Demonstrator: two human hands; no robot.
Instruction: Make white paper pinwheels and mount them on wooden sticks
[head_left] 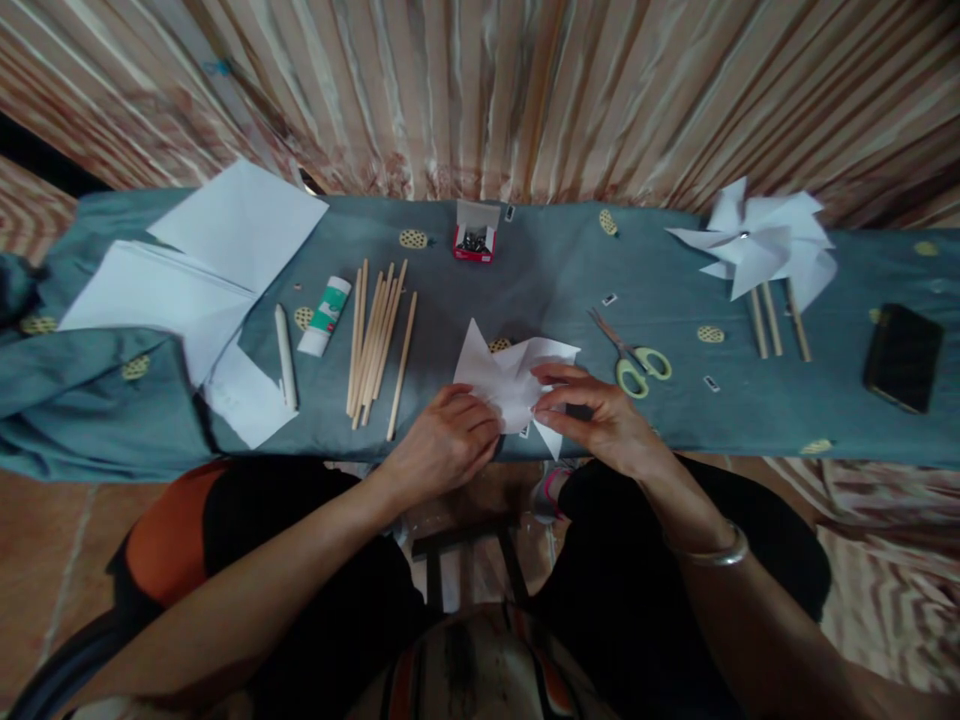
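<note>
A white paper pinwheel (512, 385), partly folded, lies near the table's front edge between my hands. My left hand (456, 435) grips its lower left side, with the fingers curled at the paper. On the right side, my right hand (592, 412) pinches a folded part of the paper between thumb and fingers. One pointed corner sticks up at the upper left and another hangs down below my right fingers. Scissors (636, 362) with yellow-green handles lie just right of the paper. Left of my left hand is a single wooden stick (403, 366).
Several wooden sticks (373, 350), a glue stick (325, 316) and a white pen (285, 355) lie to the left, beside white paper sheets (247, 235). A small red box (474, 240) stands open at the back. Finished pinwheels (765, 240) and a phone (904, 358) are at right.
</note>
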